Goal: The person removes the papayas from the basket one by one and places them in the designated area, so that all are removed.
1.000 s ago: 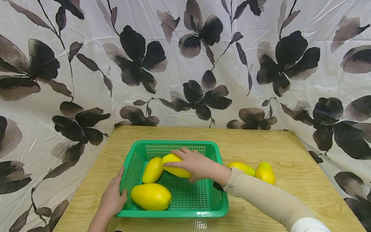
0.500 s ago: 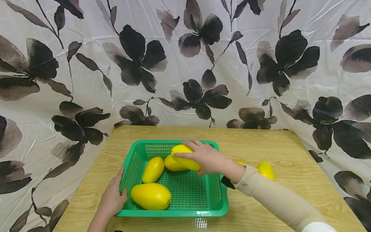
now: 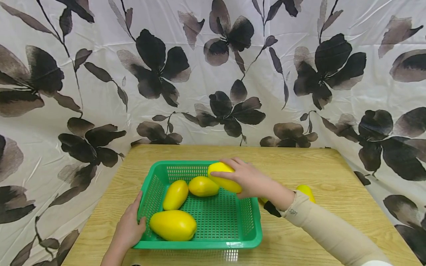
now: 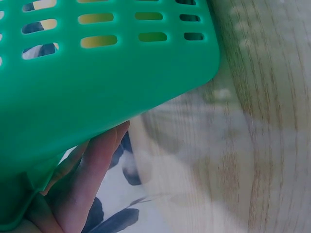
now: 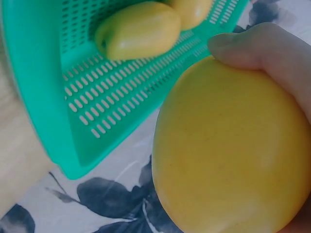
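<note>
A green plastic basket (image 3: 196, 245) with slotted walls stands on the table. Its left rim is in the grip of my left hand (image 3: 129, 226); in the left wrist view, fingers (image 4: 92, 170) curl beneath the rim. My right hand (image 3: 251, 180) holds a yellow mango (image 3: 223, 178) above the basket's back right part, thumb on one side as the right wrist view shows. Inside the basket lie three other yellow mangoes: a large one (image 3: 173, 225) at the front left, one (image 3: 175, 195) behind it, and another (image 3: 203, 186) near the back wall, overlapped by the held mango.
Right of the basket, a yellow-green mango (image 3: 306, 192) sits on the wooden table (image 3: 319, 166), partly behind the right sleeve (image 3: 326, 225). A sliver of yellow shows beneath the right wrist. Floral cloth (image 3: 229, 74) hangs around the table's back and sides.
My right hand has lifted the mango and carried it rightward from the basket's middle, uncovering the mango near the back wall. My left hand has stayed on the rim.
</note>
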### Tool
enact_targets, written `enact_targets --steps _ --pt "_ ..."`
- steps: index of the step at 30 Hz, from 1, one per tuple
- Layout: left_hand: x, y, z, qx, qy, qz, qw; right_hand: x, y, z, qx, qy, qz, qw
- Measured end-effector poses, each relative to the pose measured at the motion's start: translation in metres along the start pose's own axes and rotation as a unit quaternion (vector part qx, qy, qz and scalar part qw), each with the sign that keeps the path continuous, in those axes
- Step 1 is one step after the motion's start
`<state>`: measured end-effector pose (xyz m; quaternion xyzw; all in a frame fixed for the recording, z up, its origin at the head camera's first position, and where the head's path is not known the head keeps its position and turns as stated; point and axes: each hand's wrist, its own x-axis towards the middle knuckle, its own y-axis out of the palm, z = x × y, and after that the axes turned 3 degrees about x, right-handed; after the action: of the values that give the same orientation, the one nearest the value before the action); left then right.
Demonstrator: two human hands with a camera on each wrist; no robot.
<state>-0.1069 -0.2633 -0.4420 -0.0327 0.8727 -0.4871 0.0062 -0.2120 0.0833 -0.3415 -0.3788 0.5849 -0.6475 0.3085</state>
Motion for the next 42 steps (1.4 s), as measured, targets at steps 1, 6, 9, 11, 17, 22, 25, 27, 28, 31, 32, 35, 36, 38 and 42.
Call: enact_targets --steps 1,6,9,11,17,22,25,27,28,31,32,35,36,38,42 --pt "0.000 0.000 0.000 -0.001 -0.002 0.002 1.0000 -0.001 0.000 -0.001 0.002 0.001 -0.004 1.000" --pt "0.000 -0.001 -0.001 -0.002 -0.002 0.002 1.0000 -0.009 -0.001 -0.006 0.012 0.007 -0.022 1.000" --pt "0.000 -0.001 -0.001 -0.002 -0.004 0.003 1.0000 -0.015 -0.002 -0.010 0.018 0.011 -0.029 0.999" --pt "-0.001 -0.001 -0.001 -0.004 -0.004 0.004 1.0000 -0.021 -0.001 -0.013 0.021 0.016 -0.035 0.999" --pt "-0.001 -0.001 -0.001 -0.004 -0.001 -0.001 1.0000 -0.038 -0.002 -0.024 0.022 0.036 -0.051 0.998" --pt "-0.001 -0.001 -0.001 -0.002 0.003 -0.005 1.0000 -0.050 -0.003 -0.029 0.019 0.045 -0.066 0.997" --pt "-0.001 -0.001 0.000 -0.002 0.004 -0.005 1.0000 -0.057 -0.002 -0.033 0.016 0.052 -0.071 0.996" --pt "-0.001 0.000 0.000 -0.002 0.005 -0.006 1.0000 -0.062 -0.001 -0.035 0.018 0.060 -0.070 0.996" --pt "-0.001 0.000 0.000 -0.001 0.006 -0.008 0.9999 -0.065 0.000 -0.036 0.018 0.064 -0.069 0.995" --pt "0.000 0.000 -0.001 -0.002 0.005 -0.006 1.0000 -0.074 0.001 -0.041 0.019 0.078 -0.066 0.995" --pt "0.000 0.000 -0.001 -0.002 0.003 -0.004 1.0000 -0.077 0.002 -0.042 0.019 0.081 -0.067 0.994" --pt "0.000 0.000 -0.002 -0.002 -0.005 0.005 1.0000 -0.087 0.002 -0.046 0.019 0.092 -0.064 0.993" --pt "0.000 0.000 -0.001 -0.001 -0.006 0.007 1.0000 -0.090 0.002 -0.048 0.020 0.094 -0.066 0.993" --pt "0.000 -0.001 -0.001 -0.001 -0.010 0.010 0.9999 -0.097 0.002 -0.050 0.021 0.106 -0.065 0.992" --pt "0.000 -0.002 0.000 0.002 -0.010 0.008 0.9999 -0.111 0.004 -0.057 0.022 0.121 -0.076 0.989"
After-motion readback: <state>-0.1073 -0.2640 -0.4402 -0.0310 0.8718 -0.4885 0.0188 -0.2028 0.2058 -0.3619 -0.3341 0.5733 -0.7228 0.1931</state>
